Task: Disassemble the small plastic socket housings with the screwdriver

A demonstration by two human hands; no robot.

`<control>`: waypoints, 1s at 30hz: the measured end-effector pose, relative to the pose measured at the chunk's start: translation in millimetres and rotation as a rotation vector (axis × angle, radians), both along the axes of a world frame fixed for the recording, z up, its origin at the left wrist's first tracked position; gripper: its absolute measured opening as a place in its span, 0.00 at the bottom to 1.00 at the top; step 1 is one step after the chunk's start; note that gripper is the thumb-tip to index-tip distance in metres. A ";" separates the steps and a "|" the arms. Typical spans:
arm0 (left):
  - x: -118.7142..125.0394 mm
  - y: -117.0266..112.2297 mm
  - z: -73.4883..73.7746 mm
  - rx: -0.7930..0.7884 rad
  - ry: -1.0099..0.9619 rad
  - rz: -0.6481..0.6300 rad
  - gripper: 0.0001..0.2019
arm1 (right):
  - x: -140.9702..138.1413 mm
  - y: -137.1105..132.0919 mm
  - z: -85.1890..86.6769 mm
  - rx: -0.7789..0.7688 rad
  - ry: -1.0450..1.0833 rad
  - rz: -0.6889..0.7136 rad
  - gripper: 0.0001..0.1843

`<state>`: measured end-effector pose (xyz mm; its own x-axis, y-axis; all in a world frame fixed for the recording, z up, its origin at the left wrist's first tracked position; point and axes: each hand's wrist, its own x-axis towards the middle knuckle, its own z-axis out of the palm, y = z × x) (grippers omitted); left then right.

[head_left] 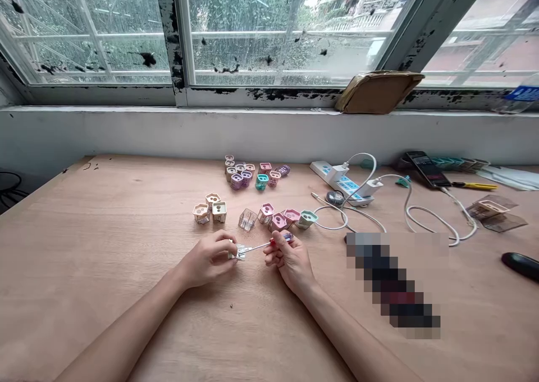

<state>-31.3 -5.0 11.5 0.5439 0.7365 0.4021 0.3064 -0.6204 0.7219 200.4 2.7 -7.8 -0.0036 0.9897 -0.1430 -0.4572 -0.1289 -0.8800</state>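
My left hand (209, 258) grips a small whitish charger-like plastic housing (239, 252) at the middle of the wooden table. My right hand (290, 261) holds a small screwdriver (273, 243) with a red and purple handle and a thin metal shaft. The shaft reaches across to the housing, and its tip touches it. Just beyond my hands stands a row of pastel and clear plastic housings (266, 213), with a clear one (247, 219) nearest my left hand. A cluster of similar pieces (246, 175) lies farther back.
A white power strip (341, 183) with plugged-in white cables lies to the right, near a phone (428, 169), a yellow-handled tool (475, 186) and clear plastic pieces (492, 212). A pixelated blurred patch (391, 281) covers part of the table. A window sill runs along the back.
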 end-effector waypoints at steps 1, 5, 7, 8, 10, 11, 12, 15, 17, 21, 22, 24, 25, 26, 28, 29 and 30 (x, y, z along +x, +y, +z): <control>-0.2 0.1 -0.1 0.000 0.003 0.001 0.02 | 0.2 0.0 0.0 0.002 -0.002 -0.003 0.31; -1.3 0.0 -0.2 -0.014 0.003 0.007 0.02 | 0.6 0.4 0.2 0.005 -0.006 -0.014 0.31; -1.4 0.1 -0.3 -0.022 0.003 0.005 0.02 | 0.7 0.7 -0.2 0.013 -0.012 -0.008 0.31; -1.4 0.1 -0.4 -0.019 0.006 0.005 0.02 | 0.7 0.8 -0.5 0.019 -0.016 -0.004 0.31; -1.1 0.4 -0.5 0.001 0.014 0.006 0.02 | 0.8 1.0 -1.3 0.033 -0.026 0.001 0.30; -1.0 0.5 -0.6 0.011 0.016 0.008 0.02 | 0.9 1.1 -1.7 0.037 -0.030 0.001 0.30; -0.8 0.6 -0.6 0.018 0.018 0.009 0.02 | 0.9 1.2 -2.0 0.039 -0.031 0.001 0.30; -0.9 0.4 -0.5 0.028 0.018 0.010 0.02 | 1.0 1.4 -1.7 0.033 -0.028 -0.001 0.30; -1.2 0.2 -0.4 0.027 0.013 0.009 0.02 | 0.9 1.5 -0.9 0.026 -0.021 -0.008 0.30; -1.1 -0.3 0.1 0.009 0.004 0.005 0.02 | 0.5 1.3 0.6 0.018 -0.012 -0.017 0.30; -0.9 -0.4 0.3 -0.002 0.001 0.004 0.03 | 0.4 1.2 0.6 0.017 -0.011 -0.016 0.30; -0.3 -0.6 0.7 -0.026 -0.009 0.003 0.03 | 0.4 1.1 0.5 0.023 -0.012 -0.013 0.29; -0.1 -0.8 0.8 -0.038 -0.015 0.002 0.03 | 0.4 1.0 0.4 0.028 -0.013 -0.011 0.29; 0.2 -0.9 1.0 -0.047 -0.021 0.001 0.03 | 0.5 1.0 0.2 0.033 -0.016 -0.009 0.29; 0.5 -1.3 1.2 -0.059 -0.031 0.001 0.03 | 0.8 1.0 -0.1 0.044 -0.024 -0.004 0.29; 0.6 -1.4 1.3 -0.066 -0.035 0.001 0.03 | 1.0 1.0 -0.2 0.048 -0.027 -0.002 0.29; 0.6 -1.5 1.5 -0.069 -0.040 0.000 0.03 | 1.1 1.1 -0.4 0.051 -0.030 -0.002 0.29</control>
